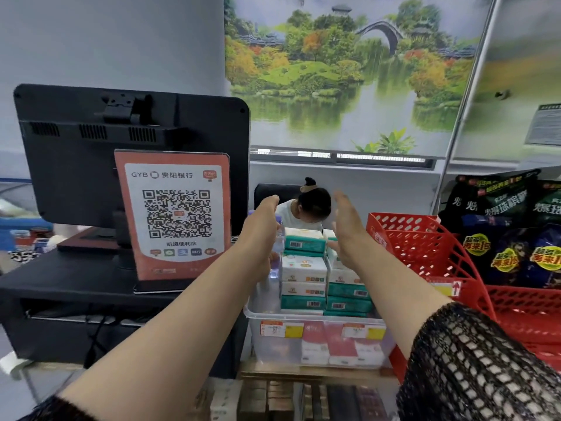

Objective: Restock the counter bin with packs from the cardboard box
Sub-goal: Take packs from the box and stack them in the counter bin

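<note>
- Packs: small soft tissue bricks, white wrap with teal-green ends and barcode labels, stacked flat on one another.
- Bin: clear plastic tub on the bench with orange and yellow price tags on its front wall. It sits at 6 o'clock from the hands, and the pack stack rises well above its rim.
- Count: one bin, two columns of packs side by side. The left column has four packs. The right column shows at least four, with its top partly hidden by the right hand.
- About three pink-and-white packs lie at the bin's bottom, seen through the wall.
- Left hand: flat with fingers straight, gripping nothing, at 9 o'clock of the top packs.
- Right hand: flat with fingers straight and palm facing left, at 3 o'clock of the top packs. Its thumb is close to the right column; I cannot tell if it touches.
- The stack top lies between the two palms.
- One clear bottle stands just behind the left hand.
- One QR sign stands at 9 o'clock of the bin, and a red mesh basket at 3 o'clock.
</note>
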{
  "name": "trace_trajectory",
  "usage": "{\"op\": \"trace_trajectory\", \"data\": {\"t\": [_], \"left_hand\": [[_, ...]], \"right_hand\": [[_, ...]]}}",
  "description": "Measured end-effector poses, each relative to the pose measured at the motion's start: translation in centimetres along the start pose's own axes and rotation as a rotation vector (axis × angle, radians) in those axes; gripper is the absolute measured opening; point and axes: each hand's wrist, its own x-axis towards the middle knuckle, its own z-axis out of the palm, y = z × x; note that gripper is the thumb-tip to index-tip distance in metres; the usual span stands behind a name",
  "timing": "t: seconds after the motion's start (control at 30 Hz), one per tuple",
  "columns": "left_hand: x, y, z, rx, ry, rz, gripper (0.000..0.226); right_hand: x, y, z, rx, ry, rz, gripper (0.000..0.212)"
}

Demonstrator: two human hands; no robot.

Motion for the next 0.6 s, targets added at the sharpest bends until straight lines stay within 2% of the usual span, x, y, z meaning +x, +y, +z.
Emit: {"op": "trace_trajectory", "data": {"t": [0.07,0.13,0.2,0.43,0.6], "left_hand": [[-0.4,0.2,-0.8,0.014,-0.026,0.004,0.028],[-0.6,0.2,-1.8,-0.01,-0.05,0.005,0.049],[-0.9,0.1,-2.7,-0.002,-0.054,0.008,0.06],[-3.6,-0.8,-4.1,0.028,-0.108,0.005,0.051],[-5.6,-2.8,-4.9,0.057,-0.089,-0.018,0.054]], "right_hand": [[-1.1,-0.7,0.5,0.051,-0.012,0.031,0.056],[-2.4,-1.1,0.9,0.053,-0.02,0.039,0.055],[-4.2,-1.5,1.2,0.056,-0.015,0.043,0.055],[-9.3,-0.5,2.2,0.0,-0.007,0.09,0.061],[-13.2,0.6,3.2,0.0,-0.036,0.076,0.076]]}}
